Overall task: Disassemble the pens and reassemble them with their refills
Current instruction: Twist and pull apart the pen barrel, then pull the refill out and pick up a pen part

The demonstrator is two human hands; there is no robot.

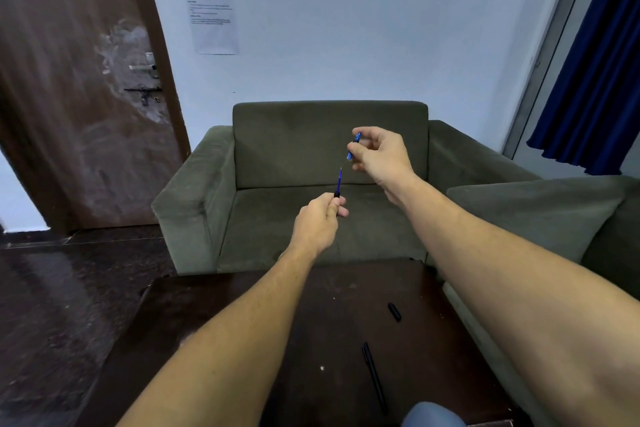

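Both hands are raised in front of the green sofa. My left hand (318, 220) grips a thin blue refill (338, 181) by its black end, tip pointing up. My right hand (379, 152) pinches a blue pen barrel (354, 146) up and to the right of the refill's tip, a small gap between them. On the dark table (242, 322) below lie a slim black pen (374, 376) and, farther back, a short black cap (394, 311).
A green sofa (311, 191) stands just beyond the table's far edge, with a second green seat (540, 211) to the right. A brown door (76, 80) is at the left, a blue curtain (595, 62) at the right. My knee (433, 414) shows at the bottom.
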